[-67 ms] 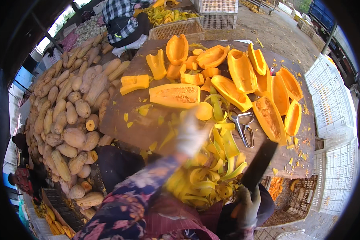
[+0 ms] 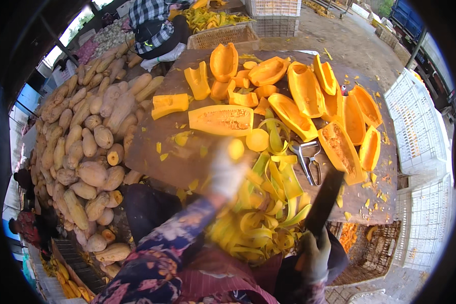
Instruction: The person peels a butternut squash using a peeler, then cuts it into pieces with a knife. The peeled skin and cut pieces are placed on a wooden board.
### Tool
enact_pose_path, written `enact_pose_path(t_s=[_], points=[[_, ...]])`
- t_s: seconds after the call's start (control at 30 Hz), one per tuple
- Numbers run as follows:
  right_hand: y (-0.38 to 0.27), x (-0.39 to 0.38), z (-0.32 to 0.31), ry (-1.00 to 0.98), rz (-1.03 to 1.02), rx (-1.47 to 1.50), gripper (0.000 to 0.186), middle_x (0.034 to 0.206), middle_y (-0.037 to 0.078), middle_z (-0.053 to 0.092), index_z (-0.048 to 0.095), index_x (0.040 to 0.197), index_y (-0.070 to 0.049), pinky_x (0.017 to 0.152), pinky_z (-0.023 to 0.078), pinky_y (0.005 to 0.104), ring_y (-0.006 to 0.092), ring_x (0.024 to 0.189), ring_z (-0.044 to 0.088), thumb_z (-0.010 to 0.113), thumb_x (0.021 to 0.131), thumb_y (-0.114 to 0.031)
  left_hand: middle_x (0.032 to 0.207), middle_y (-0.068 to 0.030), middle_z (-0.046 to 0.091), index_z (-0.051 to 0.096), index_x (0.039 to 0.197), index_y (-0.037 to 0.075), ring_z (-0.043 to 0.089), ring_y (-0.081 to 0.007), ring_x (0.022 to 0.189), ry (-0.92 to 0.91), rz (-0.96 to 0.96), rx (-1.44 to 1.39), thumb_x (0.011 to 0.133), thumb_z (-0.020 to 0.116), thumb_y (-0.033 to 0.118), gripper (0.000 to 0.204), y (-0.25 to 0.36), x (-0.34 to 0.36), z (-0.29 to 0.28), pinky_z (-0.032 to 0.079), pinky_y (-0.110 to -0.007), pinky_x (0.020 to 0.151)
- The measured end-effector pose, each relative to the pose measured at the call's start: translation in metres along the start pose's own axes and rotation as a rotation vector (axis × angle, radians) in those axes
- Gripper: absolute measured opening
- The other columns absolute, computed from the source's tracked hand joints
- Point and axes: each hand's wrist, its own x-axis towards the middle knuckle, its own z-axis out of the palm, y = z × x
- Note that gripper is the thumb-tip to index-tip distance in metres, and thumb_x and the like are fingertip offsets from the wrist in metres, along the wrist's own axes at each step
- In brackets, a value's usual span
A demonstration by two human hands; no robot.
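My gloved left hand (image 2: 228,172) is blurred over the wooden board (image 2: 172,144); a small orange piece (image 2: 236,149) shows at its fingertips, but whether it is gripped is unclear. My gloved right hand (image 2: 315,256) is closed on the handle of a broad, dark knife (image 2: 324,202), blade raised at the board's near right. Curly yellow-green peels (image 2: 268,228) lie between my hands. A metal peeler (image 2: 306,162) rests beside peeled, halved orange squashes (image 2: 339,149), with more cut pieces (image 2: 197,81) and a seeded half (image 2: 220,120) farther back.
Whole tan squashes (image 2: 93,174) form a pile at left. White crates (image 2: 415,116) stand at right; a crate with orange scraps (image 2: 382,258) sits below the board. Another person (image 2: 154,28) works behind near peels and crates (image 2: 273,25). A dark-clothed person (image 2: 28,230) is at far left.
My left hand has shifted slightly to the left, still blurred. My right hand and the knife have risen a little.
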Motion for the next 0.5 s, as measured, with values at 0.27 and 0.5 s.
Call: enact_pose_path(t_s=[0.27,0.5], points=[[-0.059,0.165,0.081,-0.273,-0.359,-1.498,0.030,0.098,0.031,0.072,0.066,0.117,0.000,0.085,0.055,0.0544,0.0470,0.096,0.070,0.054,0.095,-0.014,0.144,-0.0251,0.059,0.054,0.145,0.002,0.056,-0.0411,0.132,-0.183,0.004,0.276,0.089,0.077,0.045,0.075,-0.039,0.036,-0.005,0.044,-0.045,0.113],[-0.027,0.119,0.080,-0.475,-0.230,-1.458,0.032,0.094,0.031,0.071,0.061,0.122,-0.001,0.083,0.055,0.0550,0.0478,0.093,0.069,0.055,0.094,-0.015,0.144,-0.0205,0.061,0.057,0.144,0.007,0.057,-0.0400,0.132,-0.436,0.270,0.119,0.088,0.079,0.043,0.070,-0.045,0.034,0.003,0.044,-0.046,0.114]])
